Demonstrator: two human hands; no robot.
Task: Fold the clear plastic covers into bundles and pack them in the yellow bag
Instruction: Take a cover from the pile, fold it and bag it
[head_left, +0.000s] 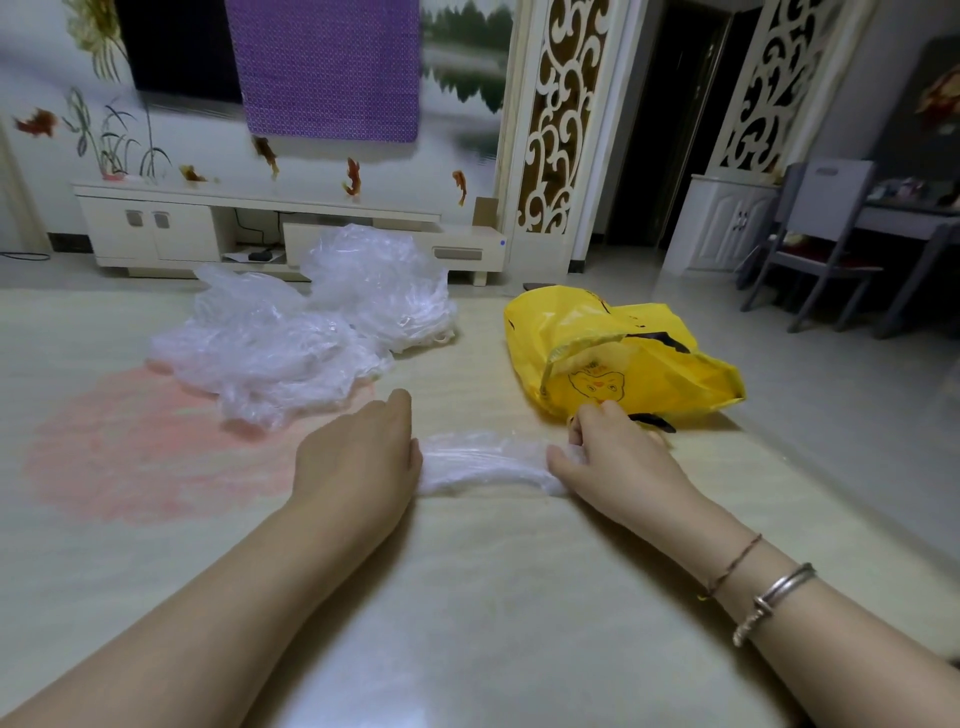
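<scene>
Both hands (358, 457) (613, 457) gripping folded cover (483, 462)

A pale bench (493, 597) fills the lower view, a pink round patch (145, 452) at its 9 o'clock. Toward 11 o'clock a low white TV cabinet (156, 223) stands under a purple cloth (324, 67). At 3 o'clock stand grey chairs (826, 228).

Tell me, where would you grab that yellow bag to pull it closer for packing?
Probably at the open mouth of the yellow bag, by the rim that faces the person, coming from the near side. The bag lies on its side on the table with that edge raised and closest to the right hand; the rest is slack film that would just slide.
</scene>
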